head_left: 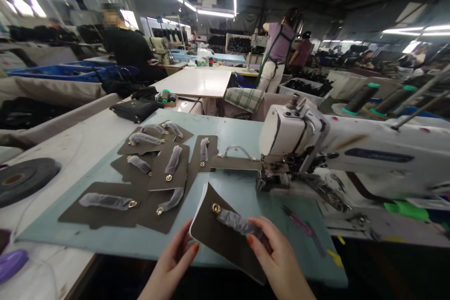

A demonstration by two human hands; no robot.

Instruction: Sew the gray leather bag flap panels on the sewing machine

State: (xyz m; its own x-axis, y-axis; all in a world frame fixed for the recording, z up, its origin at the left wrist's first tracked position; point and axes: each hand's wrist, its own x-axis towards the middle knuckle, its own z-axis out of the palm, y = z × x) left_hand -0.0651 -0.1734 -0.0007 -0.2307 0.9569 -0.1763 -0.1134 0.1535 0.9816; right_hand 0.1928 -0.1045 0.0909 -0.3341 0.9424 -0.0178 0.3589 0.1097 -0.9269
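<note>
A dark brown panel [225,239] is tilted up in front of me. It has a white edge and a plastic-wrapped handle [234,221] fixed on by a gold buckle. My left hand [178,249] is closed at the panel's left edge, fingers behind it and thumb near the front. My right hand [272,248] pinches the handle's right end, covering that end's hardware. Right of this hand, pink-handled thread snips [298,221] lie on the light green work surface [242,197]. Another brown panel [235,163] with a wrapped handle rests beside the sewing machine's needle area.
The white sewing machine [372,145] fills the right side. Several brown panels with wrapped handles overlap on the left, including one panel [101,218] at the front. A dark roll of tape [24,180] lies far left. Other people stand or sit beyond the tables.
</note>
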